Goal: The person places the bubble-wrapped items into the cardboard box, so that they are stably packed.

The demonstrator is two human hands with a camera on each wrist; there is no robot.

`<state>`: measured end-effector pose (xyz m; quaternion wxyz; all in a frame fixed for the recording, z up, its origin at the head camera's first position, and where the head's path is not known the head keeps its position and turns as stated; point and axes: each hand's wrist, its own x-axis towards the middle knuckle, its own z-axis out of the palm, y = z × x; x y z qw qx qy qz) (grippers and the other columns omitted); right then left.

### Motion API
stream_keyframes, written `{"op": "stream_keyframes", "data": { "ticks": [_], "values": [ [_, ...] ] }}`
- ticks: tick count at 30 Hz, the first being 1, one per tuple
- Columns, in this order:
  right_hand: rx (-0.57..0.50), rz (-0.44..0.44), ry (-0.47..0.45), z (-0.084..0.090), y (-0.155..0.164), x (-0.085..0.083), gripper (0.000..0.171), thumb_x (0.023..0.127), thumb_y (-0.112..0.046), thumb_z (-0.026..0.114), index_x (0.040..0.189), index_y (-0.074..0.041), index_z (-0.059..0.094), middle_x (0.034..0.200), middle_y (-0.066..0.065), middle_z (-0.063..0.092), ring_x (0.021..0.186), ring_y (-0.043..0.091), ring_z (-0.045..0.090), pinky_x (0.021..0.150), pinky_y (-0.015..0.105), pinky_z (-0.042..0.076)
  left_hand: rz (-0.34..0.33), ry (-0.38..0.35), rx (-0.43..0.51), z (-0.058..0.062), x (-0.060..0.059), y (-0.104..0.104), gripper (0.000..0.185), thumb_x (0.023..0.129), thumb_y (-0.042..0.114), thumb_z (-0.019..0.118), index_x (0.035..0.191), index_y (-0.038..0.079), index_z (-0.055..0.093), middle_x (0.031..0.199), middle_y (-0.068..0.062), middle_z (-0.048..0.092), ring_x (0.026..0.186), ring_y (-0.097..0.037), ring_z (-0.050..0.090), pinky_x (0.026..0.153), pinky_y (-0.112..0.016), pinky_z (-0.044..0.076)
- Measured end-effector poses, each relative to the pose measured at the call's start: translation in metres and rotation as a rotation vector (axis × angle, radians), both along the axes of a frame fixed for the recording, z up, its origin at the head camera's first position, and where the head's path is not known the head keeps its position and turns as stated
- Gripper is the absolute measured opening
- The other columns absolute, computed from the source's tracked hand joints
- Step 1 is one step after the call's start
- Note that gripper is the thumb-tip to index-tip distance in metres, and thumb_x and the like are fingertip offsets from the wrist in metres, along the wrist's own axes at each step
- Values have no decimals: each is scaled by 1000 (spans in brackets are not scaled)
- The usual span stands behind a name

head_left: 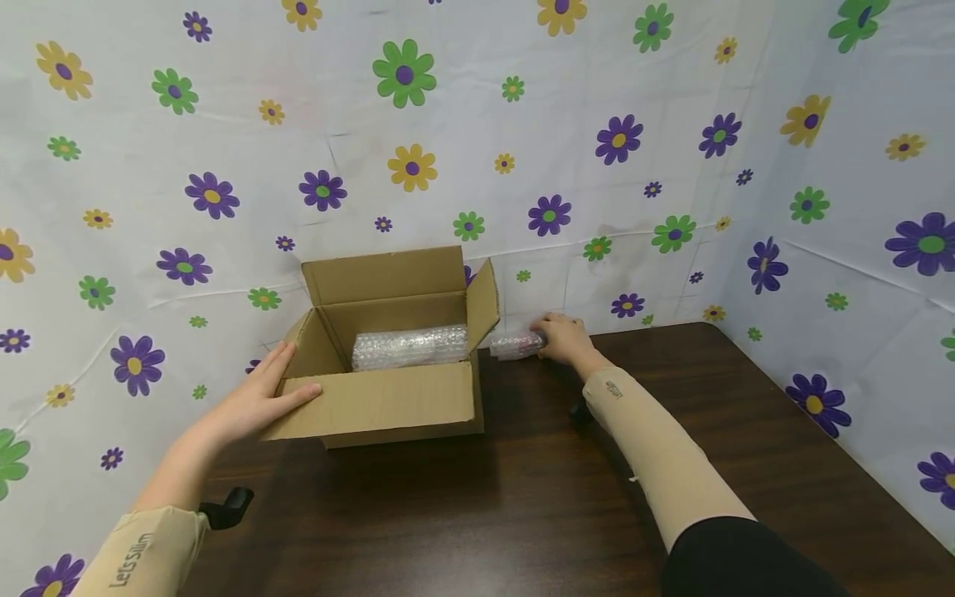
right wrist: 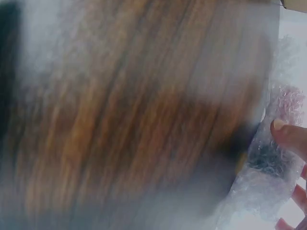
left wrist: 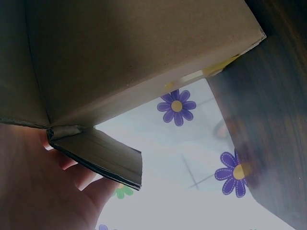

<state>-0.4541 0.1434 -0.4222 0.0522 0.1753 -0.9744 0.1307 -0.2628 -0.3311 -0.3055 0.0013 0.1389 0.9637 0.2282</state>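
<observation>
Left hand (head_left: 257, 396) is resting flat on the left front flap of the open cardboard box (head_left: 388, 406), fingers (head_left: 298, 391) straight and released, thumb lying along the flap edge. Left wrist view is confirming it: palm (left wrist: 33, 191) is pressing under the folded flap, no curl around anything.

Right hand (head_left: 564, 337) is reaching out to the far edge of the surface (head_left: 522, 514), just right of the box's right flap. It is grasping a small bubble-wrapped item (head_left: 516, 345) lying on the surface against the flowered backdrop (head_left: 477, 124). Right wrist view is blurred, but fingertips (right wrist: 288, 136) are showing curled onto the bubble wrap (right wrist: 264, 177).

A second, longer bubble-wrapped bundle (head_left: 409, 347) is lying inside the box, along its back wall. Box is sitting on the dark wood surface, all four flaps open. The two wrapped items are apart, with the box wall between them.
</observation>
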Motion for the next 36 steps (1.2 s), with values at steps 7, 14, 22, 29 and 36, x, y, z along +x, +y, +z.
{"op": "stream_keyframes", "data": {
  "ticks": [7, 14, 22, 29, 36],
  "values": [
    [-63, 18, -7, 10, 10, 2, 53, 79, -22, 79, 129, -12, 63, 134, 14, 54, 121, 33, 50, 96, 60, 35, -4, -1, 3, 1, 1, 0, 95, 95, 49, 56, 154, -3, 2, 158, -28, -3, 141, -52, 2, 104, -72, 12],
    [-208, 97, -20, 33, 15, 12, 52, 79, -18, 80, 126, -3, 63, 124, 18, 56, 112, 34, 54, 97, 51, 42, -5, 15, -9, 2, 1, 0, 95, 95, 50, 55, 154, -3, 3, 157, -29, -1, 142, -50, 3, 104, -71, 13],
    [-252, 174, -32, 54, 28, 34, 50, 76, -19, 82, 120, -1, 66, 113, 17, 60, 103, 33, 56, 90, 49, 46, -17, -5, 1, 2, 0, 1, 95, 95, 49, 55, 153, -4, 3, 156, -31, -4, 142, -49, -1, 105, -71, 10],
    [-282, 189, -52, 69, 40, 55, 53, 76, -21, 81, 123, -2, 66, 103, 11, 59, 91, 26, 55, 80, 44, 48, -19, -13, 10, 2, 2, 2, 94, 95, 48, 56, 153, -6, 3, 155, -33, -2, 142, -50, -1, 105, -71, 10],
    [-305, 186, -78, 84, 50, 74, 54, 77, -23, 81, 125, -3, 65, 117, 14, 62, 107, 32, 57, 89, 49, 48, -21, -5, 1, 4, 3, 3, 95, 95, 48, 56, 152, -7, 4, 155, -34, -2, 141, -51, 0, 105, -71, 10]
  ]
}}
